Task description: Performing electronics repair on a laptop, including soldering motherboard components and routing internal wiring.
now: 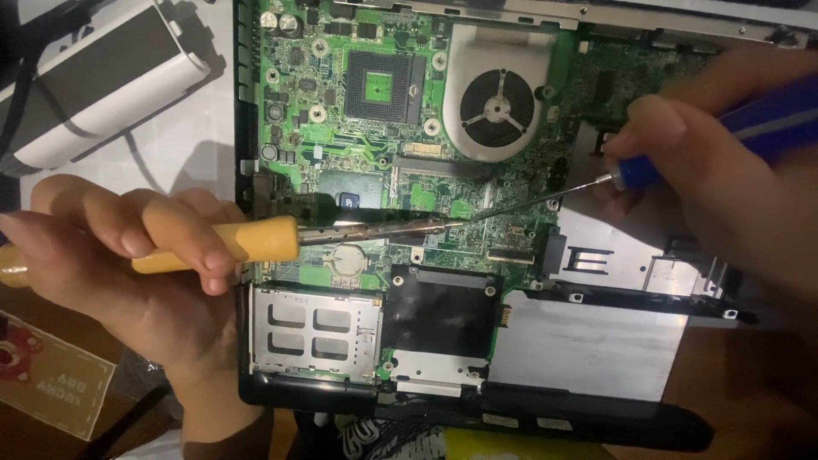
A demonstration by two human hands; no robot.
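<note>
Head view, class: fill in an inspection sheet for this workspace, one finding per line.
Surface: white tabletop, brown at the lower edge.
Job's things: opened laptop chassis with green circuit board; yellow-handled soldering iron; blue-handled thin probe; the two tips meet on the board.
Clutter: white and grey cylindrical device; brown printed card.
Grips: left hand wraps the iron; right hand holds the probe.
Cables: dark cord beside the white device.
Surroundings: round cooling fan on the board.
</note>
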